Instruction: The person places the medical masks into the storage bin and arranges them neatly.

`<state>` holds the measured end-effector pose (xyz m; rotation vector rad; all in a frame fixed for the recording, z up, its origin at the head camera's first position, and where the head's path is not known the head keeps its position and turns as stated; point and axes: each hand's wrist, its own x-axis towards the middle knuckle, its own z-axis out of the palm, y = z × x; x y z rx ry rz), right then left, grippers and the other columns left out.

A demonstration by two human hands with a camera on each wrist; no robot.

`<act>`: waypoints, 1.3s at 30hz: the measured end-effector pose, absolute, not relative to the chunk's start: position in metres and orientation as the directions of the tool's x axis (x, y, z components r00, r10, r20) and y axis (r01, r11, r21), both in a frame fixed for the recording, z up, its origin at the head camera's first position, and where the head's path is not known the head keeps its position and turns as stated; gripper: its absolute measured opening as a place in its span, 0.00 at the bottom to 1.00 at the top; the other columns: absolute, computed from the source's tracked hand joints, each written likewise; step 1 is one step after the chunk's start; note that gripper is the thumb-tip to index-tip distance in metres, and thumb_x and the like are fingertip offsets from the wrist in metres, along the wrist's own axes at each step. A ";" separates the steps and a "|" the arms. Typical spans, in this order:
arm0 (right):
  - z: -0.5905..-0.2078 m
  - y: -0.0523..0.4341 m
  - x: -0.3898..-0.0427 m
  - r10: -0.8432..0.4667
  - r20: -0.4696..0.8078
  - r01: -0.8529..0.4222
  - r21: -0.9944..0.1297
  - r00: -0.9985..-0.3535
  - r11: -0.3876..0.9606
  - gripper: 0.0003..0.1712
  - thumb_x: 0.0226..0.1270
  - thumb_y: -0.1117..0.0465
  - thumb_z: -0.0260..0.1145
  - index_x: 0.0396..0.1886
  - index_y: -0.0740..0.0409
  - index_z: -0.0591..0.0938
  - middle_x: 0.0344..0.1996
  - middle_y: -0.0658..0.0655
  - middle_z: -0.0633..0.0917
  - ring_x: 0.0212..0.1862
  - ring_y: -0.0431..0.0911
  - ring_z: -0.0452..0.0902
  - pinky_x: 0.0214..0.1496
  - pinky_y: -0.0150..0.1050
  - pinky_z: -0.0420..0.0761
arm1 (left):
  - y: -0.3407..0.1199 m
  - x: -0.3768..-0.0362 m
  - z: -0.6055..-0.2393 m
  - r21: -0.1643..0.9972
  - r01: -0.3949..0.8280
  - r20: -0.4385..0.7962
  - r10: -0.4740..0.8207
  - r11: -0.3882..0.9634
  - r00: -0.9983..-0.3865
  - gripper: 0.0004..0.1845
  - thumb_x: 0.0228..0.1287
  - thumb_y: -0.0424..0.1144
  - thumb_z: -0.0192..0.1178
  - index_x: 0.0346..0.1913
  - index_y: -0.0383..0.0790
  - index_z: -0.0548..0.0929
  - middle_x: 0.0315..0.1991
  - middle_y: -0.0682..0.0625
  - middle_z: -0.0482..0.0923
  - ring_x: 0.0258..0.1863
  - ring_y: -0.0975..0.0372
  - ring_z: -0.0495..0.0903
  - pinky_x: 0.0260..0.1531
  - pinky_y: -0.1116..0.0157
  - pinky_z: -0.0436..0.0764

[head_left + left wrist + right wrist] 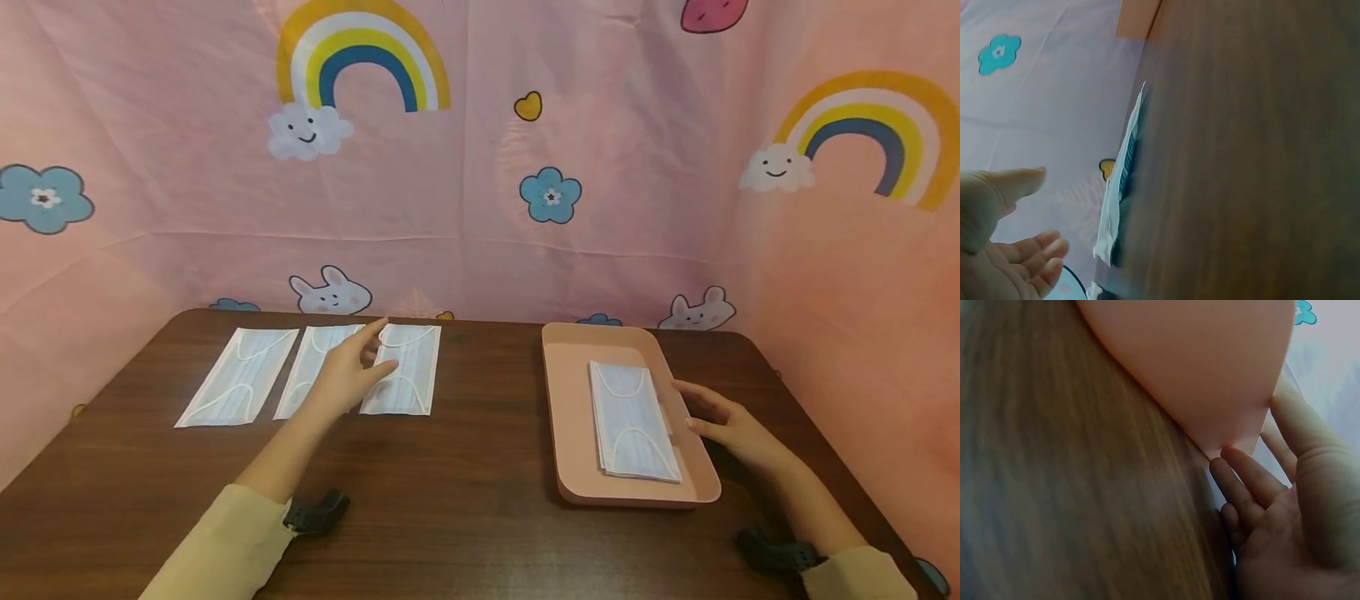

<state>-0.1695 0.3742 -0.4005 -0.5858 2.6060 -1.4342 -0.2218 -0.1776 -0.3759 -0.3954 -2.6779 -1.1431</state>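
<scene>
Three pale blue-and-white face masks lie in a row at the table's left: a left mask, a middle mask and a right mask. Over the middle and right masks hovers my left hand, thumb and fingers spread, holding nothing. The left wrist view shows that hand apart from a mask seen edge-on. At the right, a pink tray contains a stack of masks. My right hand touches the tray's right side, thumb at the rim and relaxed fingers against the outer wall.
The dark wooden table carries everything. A pink printed cloth hangs right behind its far edge and along both sides. Dark bands are worn on the left wrist and the right wrist.
</scene>
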 end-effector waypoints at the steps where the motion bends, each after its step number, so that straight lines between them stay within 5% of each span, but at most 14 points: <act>1: -0.401 0.375 -0.169 -0.386 0.087 -0.278 -0.836 -0.918 0.473 0.32 0.70 0.67 0.58 0.71 0.65 0.60 0.67 0.73 0.62 0.57 0.26 0.64 0.52 0.27 0.70 | -0.179 -0.224 -0.378 0.666 0.316 0.277 0.169 0.675 -0.946 0.37 0.61 0.35 0.66 0.71 0.37 0.63 0.52 0.34 0.75 0.47 0.44 0.76 0.46 0.47 0.76; 22: -0.406 0.380 -0.173 -0.382 0.084 -0.269 -0.845 -0.920 0.462 0.32 0.71 0.66 0.58 0.71 0.65 0.61 0.67 0.74 0.62 0.58 0.26 0.65 0.53 0.27 0.70 | -0.175 -0.250 -0.393 0.564 0.182 0.106 0.149 0.805 -0.983 0.40 0.57 0.37 0.67 0.69 0.26 0.61 0.55 0.25 0.68 0.55 0.35 0.67 0.53 0.39 0.67; 34: -0.402 0.377 -0.172 -0.395 0.096 -0.287 -0.840 -0.914 0.460 0.31 0.71 0.67 0.58 0.71 0.67 0.60 0.66 0.75 0.62 0.57 0.27 0.66 0.52 0.27 0.71 | -0.170 -0.254 -0.391 0.637 0.140 0.066 0.127 0.758 -0.990 0.34 0.56 0.31 0.67 0.66 0.29 0.67 0.47 0.31 0.76 0.48 0.44 0.74 0.49 0.47 0.73; 39: -0.402 0.376 -0.173 -0.397 0.096 -0.287 -0.842 -0.913 0.456 0.32 0.70 0.68 0.57 0.71 0.67 0.60 0.66 0.75 0.62 0.57 0.26 0.65 0.53 0.26 0.70 | -0.170 -0.254 -0.392 0.648 0.124 0.055 0.116 0.751 -0.992 0.35 0.55 0.30 0.67 0.66 0.31 0.67 0.52 0.31 0.74 0.52 0.42 0.72 0.51 0.46 0.72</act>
